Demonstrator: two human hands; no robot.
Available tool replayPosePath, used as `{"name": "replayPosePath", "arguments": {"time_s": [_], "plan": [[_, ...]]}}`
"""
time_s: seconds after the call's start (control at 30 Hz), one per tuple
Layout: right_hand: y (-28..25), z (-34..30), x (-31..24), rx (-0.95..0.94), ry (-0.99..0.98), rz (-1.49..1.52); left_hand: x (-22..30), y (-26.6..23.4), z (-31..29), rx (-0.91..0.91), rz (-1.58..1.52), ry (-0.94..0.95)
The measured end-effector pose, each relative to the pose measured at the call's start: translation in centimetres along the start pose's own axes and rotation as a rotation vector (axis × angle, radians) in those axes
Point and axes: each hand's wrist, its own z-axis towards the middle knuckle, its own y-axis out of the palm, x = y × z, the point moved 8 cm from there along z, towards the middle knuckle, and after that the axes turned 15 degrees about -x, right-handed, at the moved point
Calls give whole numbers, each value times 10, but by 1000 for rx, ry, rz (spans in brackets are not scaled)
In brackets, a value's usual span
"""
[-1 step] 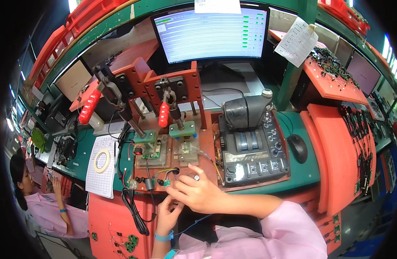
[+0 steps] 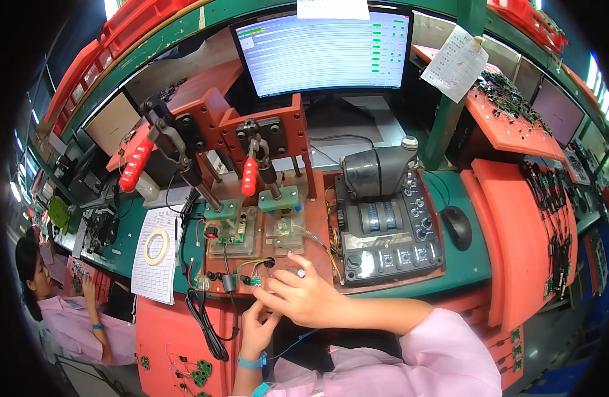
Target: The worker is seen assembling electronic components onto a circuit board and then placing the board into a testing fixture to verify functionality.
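Observation:
My left hand (image 2: 257, 328), with a blue wristband (image 2: 251, 362), is at the front edge of the red test fixture (image 2: 304, 257). Its fingers are pinched together just under my right hand (image 2: 306, 298). The right fingers are curled toward the left fingertips, index and thumb partly spread; what either hand grips is hidden between them. Beside the right fingertips is a small green circuit board (image 2: 255, 281), with thin coloured wires (image 2: 255, 263) running behind it. Behind the hands stand two toggle clamps with red handles (image 2: 249, 177) and green press blocks (image 2: 280, 198).
A black control panel with knobs (image 2: 390, 245) and a mouse (image 2: 457, 227) lie to the right. At left are paper sheets with a tape roll (image 2: 157, 247) and a coiled black cable (image 2: 208, 324). Red boards (image 2: 510, 231) hold cables; a co-worker (image 2: 73, 311) sits far left.

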Motion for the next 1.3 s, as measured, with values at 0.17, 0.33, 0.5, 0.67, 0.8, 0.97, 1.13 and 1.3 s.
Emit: {"name": "replayPosePath", "arguments": {"time_s": [0.17,0.33,0.5,0.67,0.8,0.97,1.13,1.3], "plan": [[1,-1,1,-2,-21,-7,10,-5,5,44,123,35],[-1,1,3,-47,-23,6,4,-8,8,23,110,31],[-21,2,26,57,172,156,-24,-13,8,-15,-144,-3],[-18,-2,34,-2,178,150,-31,-13,12,-48,-234,-23],[-21,-2,31,25,112,189,-29,-13,13,-58,-238,-13],[-15,-1,29,12,57,212,-33,-15,14,-74,-235,-11],[-12,-2,35,16,54,282,-34,-15,14,-57,-226,-33],[-12,-3,39,43,136,328,-40,-17,14,-72,-228,-3]]}}
